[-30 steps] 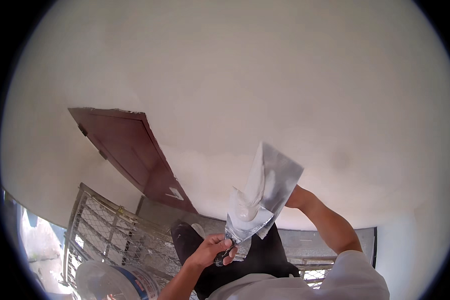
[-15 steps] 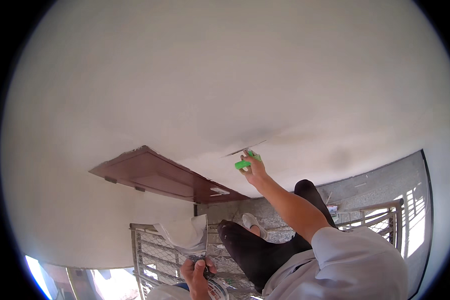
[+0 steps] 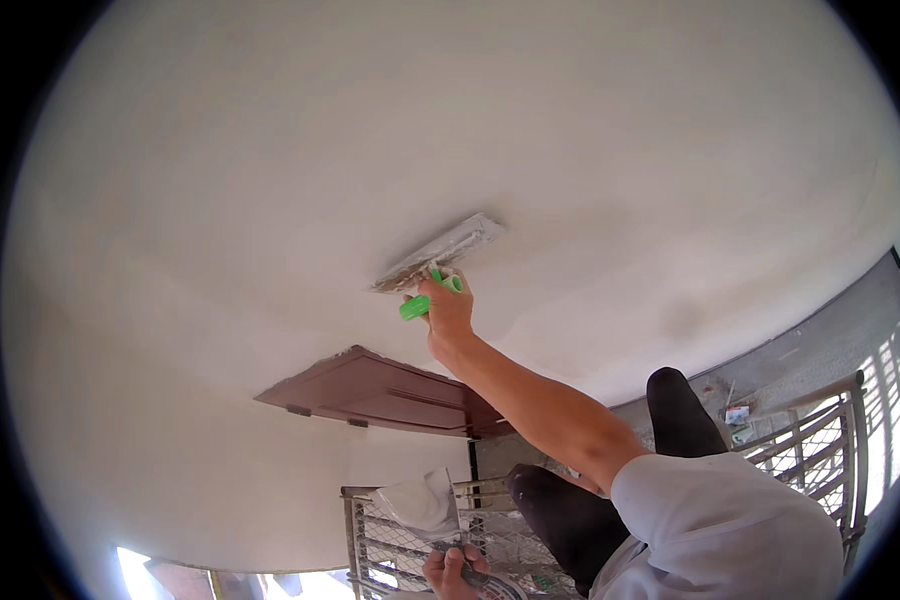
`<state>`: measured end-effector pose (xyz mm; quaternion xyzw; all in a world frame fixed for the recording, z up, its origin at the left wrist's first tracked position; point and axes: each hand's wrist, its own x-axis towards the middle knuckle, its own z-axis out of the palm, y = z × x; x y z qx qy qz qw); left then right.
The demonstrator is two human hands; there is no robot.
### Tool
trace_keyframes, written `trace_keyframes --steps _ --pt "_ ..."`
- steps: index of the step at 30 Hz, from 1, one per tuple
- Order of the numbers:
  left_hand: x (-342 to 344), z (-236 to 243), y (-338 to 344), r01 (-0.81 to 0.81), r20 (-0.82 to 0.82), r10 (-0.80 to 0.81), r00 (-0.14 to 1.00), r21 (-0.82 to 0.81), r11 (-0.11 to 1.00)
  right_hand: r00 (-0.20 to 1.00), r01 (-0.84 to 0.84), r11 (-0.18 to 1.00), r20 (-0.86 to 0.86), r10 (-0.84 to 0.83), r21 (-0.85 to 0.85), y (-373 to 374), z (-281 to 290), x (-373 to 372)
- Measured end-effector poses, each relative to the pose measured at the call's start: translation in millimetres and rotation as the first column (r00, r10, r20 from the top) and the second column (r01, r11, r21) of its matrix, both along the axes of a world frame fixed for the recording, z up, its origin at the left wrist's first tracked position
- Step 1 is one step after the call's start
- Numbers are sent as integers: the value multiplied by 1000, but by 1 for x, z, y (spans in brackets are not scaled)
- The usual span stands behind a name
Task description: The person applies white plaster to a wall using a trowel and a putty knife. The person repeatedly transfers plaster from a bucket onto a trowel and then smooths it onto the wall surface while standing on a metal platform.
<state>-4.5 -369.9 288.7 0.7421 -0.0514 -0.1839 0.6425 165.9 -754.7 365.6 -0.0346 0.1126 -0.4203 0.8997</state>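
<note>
My right hand (image 3: 452, 312) grips the green handle of a plastering trowel (image 3: 440, 250), my arm stretched out toward the white wall (image 3: 270, 170). The long metal blade lies at a slant along the wall, with whitish plaster smeared over its back. Low in the picture, my left hand (image 3: 450, 574) is closed round the dark handle of a wide putty knife (image 3: 460, 515). A thick heap of white putty (image 3: 417, 503) sits on that blade. The lower part of my left hand is cut off by the picture's edge.
A brown door (image 3: 390, 392) stands below the trowel, partly behind my right forearm. Metal mesh frames (image 3: 370, 540) flank my dark-trousered legs (image 3: 685, 410). Grey floor (image 3: 785, 360) with small litter lies far below, and bright light enters at the lower left.
My right hand has moved up and left along the wall; the trowel blade, earlier almost edge-on, now shows its back. The door and left hand sit farther right and lower as the view shifted.
</note>
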Motion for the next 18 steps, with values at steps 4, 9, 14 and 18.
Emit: trace_keyframes --steps 4,9,14,18 --pt "-7 22 -22 -10 3 10 1000 -68 998 999 13 999 36 -11 -47 3 93 5" --pt "-14 21 -33 -43 26 49 998 -210 977 997 6 999 72 -3 -51 -7 209 -9" --pt "-15 27 -36 98 139 -57 989 -311 945 874 139 671 409 264 -729 -33 237 -61" --pt "-14 31 -56 367 77 -377 923 -475 800 881 -135 294 22 473 -946 -54 142 -141"
